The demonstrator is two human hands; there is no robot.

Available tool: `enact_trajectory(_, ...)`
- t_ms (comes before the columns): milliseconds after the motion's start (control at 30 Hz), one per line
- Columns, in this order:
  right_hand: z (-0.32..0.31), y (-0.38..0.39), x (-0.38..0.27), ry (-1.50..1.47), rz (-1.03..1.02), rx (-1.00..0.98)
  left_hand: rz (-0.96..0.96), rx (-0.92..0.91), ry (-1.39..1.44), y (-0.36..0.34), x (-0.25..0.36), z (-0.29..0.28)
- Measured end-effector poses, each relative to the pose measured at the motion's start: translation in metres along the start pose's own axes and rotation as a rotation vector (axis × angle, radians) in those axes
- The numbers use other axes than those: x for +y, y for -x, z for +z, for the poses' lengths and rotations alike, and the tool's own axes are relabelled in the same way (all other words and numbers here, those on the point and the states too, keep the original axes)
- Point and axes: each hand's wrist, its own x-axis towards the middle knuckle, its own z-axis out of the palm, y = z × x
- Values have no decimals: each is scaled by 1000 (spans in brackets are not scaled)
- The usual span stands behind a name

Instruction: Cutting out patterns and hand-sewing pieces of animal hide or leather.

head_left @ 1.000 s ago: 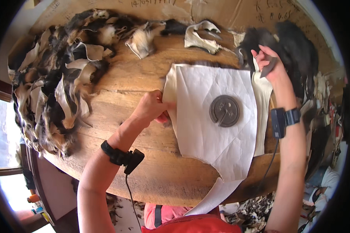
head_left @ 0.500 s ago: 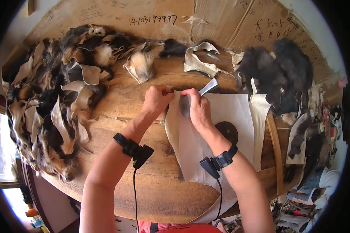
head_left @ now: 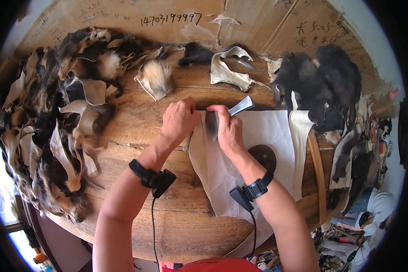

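My right hand (head_left: 230,135) is closed around a metal knife (head_left: 241,106); its wide dark blade points down toward me, over the left part of a white sheet (head_left: 267,124). A pale hide (head_left: 198,152) shows along the sheet's left edge. At the top left corner my left hand (head_left: 179,119) is closed, fingertips pinched on the hide's edge; exactly what lies between them is partly hidden. A dark round disc (head_left: 264,157) rests on the sheet beside my right forearm. Another pale hide piece (head_left: 300,131) lies along the right edge.
Fur scraps (head_left: 45,131) heap up along the table's left side. A tan fur piece (head_left: 156,80) and a pale hide scrap (head_left: 230,68) lie at the back. Black furs (head_left: 317,86) and a curved wooden strip (head_left: 318,177) are on the right. Cables hang from both wrist straps.
The whole view has shifted slightly, moving the scene a little to the left. Both hands stay at the sheet's top left corner, the knife still in my right hand.
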Motion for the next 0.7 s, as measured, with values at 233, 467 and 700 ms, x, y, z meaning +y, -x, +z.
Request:
enact_trajectory(233, -3, -2, -1, -36, -38, -83, -248, -216, 566, -3, -10, -19)
enact_trajectory(467, 0, -12, -5, 102, -24, -143, -150, -214, 447, -4, -10, -13)
enact_trajectory(700, 14, -21, -1, 105, 32, -32, 185, -134, 265, -4, -12, -10)
